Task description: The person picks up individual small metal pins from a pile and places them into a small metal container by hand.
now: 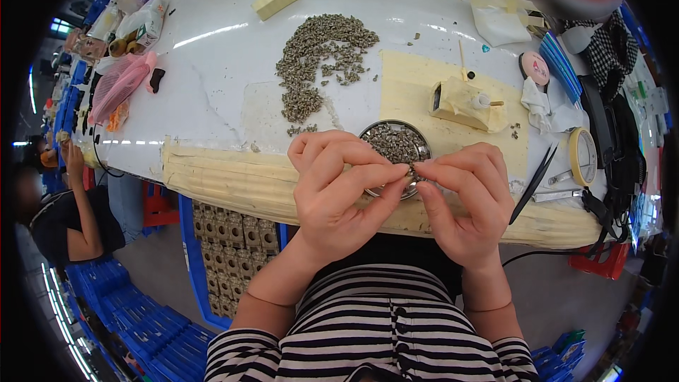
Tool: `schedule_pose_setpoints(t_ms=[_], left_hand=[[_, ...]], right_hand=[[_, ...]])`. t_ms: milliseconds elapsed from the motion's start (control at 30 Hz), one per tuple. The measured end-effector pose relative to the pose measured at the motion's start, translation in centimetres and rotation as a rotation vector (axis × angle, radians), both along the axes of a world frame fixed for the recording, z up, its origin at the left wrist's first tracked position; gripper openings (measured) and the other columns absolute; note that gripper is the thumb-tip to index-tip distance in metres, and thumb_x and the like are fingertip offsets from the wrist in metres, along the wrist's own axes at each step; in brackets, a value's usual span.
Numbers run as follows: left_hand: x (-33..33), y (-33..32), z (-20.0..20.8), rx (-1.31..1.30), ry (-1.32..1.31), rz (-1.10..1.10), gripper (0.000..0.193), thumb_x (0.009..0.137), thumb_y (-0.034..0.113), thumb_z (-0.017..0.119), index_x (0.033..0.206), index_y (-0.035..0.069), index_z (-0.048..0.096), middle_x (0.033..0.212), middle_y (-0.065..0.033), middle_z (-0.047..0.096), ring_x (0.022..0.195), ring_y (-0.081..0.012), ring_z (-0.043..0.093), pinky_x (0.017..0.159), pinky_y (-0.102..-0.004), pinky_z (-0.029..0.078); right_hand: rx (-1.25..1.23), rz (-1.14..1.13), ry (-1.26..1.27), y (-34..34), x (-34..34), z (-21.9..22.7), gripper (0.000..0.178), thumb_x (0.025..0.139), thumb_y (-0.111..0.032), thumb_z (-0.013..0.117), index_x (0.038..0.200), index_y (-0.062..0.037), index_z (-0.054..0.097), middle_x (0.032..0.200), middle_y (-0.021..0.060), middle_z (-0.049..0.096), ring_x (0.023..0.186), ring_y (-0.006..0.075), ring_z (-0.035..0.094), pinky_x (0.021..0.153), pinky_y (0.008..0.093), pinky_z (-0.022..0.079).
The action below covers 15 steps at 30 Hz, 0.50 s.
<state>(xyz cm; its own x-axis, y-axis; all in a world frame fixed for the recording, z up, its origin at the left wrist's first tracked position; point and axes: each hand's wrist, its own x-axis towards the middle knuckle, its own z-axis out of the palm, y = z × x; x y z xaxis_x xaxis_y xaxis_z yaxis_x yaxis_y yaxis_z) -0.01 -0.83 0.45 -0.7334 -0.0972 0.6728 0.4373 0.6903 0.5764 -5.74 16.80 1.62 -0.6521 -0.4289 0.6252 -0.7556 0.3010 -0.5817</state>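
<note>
Over the near side of a round metal dish (427,143), my two hands meet at their fingertips. My left hand (343,187) is closed, its thumb and forefinger pinching a small grey metal part (412,169). From the other side my right hand (470,194) has its curled fingertips at the same part, the thumb tip a little lower. The part is mostly hidden by the fingers, so its shape does not show. Many small grey metal pieces (392,140) lie in the dish. Beyond it, a curved heap of similar pieces (304,64) spreads over the white table.
A tape-wrapped block (467,105) stands on a yellow sheet right of the dish. Black tweezers (534,182) and a tape roll (583,157) lie at the right. Below the padded table edge (226,177) sits a blue crate (194,262) of metal parts. Another person (78,219) works far left.
</note>
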Motion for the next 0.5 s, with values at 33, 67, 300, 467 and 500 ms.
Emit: schedule_pose_setpoints(t_ms=[33,67,300,467,500], left_hand=[[0.01,0.04,0.04,0.004,-0.008,0.004,0.026,0.066,-0.001,0.083,0.088,0.009,0.075,0.086,-0.0016,0.067,0.088,-0.0224,0.058,0.082,-0.0358,0.043],[0.03,0.06,0.06,0.006,-0.013,0.006,0.025,0.066,-0.001,0.083,0.088,0.009,0.075,0.086,-0.0016,0.067,0.088,-0.0224,0.058,0.082,-0.0358,0.043],[0.09,0.08,-0.03,0.019,-0.040,0.009,0.024,0.067,-0.001,0.083,0.088,0.008,0.076,0.086,-0.0019,0.067,0.088,-0.0223,0.058,0.083,-0.0356,0.043],[0.12,0.08,0.11,0.020,-0.055,0.005,0.023,0.067,-0.001,0.082,0.088,0.008,0.076,0.085,-0.0022,0.066,0.089,-0.0219,0.058,0.083,-0.0356,0.043],[0.12,0.07,0.07,0.023,-0.055,0.001,0.023,0.067,-0.001,0.082,0.088,0.008,0.076,0.085,-0.0022,0.066,0.089,-0.0219,0.058,0.083,-0.0356,0.043]], right_hand=[[-0.005,0.003,0.003,0.03,0.01,-0.01,0.022,0.071,-0.005,0.082,0.092,-0.0066,0.075,0.087,0.0037,0.068,0.079,0.0226,0.058,0.071,0.0338,0.044],[-0.011,0.006,0.007,0.04,0.01,-0.02,0.022,0.071,-0.005,0.082,0.091,-0.0065,0.075,0.086,0.0037,0.068,0.079,0.0225,0.058,0.071,0.0336,0.044],[-0.016,0.016,-0.001,-0.07,0.07,-0.04,0.022,0.071,-0.003,0.082,0.091,-0.0065,0.075,0.087,0.0035,0.069,0.079,0.0224,0.058,0.071,0.0337,0.044],[0.003,0.016,-0.016,-0.06,0.10,-0.15,0.022,0.072,-0.004,0.081,0.093,-0.0064,0.074,0.088,0.0037,0.068,0.081,0.0233,0.058,0.073,0.0344,0.044],[0.008,0.016,-0.020,-0.07,0.09,-0.15,0.022,0.072,-0.004,0.081,0.094,-0.0064,0.074,0.088,0.0038,0.068,0.081,0.0235,0.057,0.073,0.0345,0.044]])
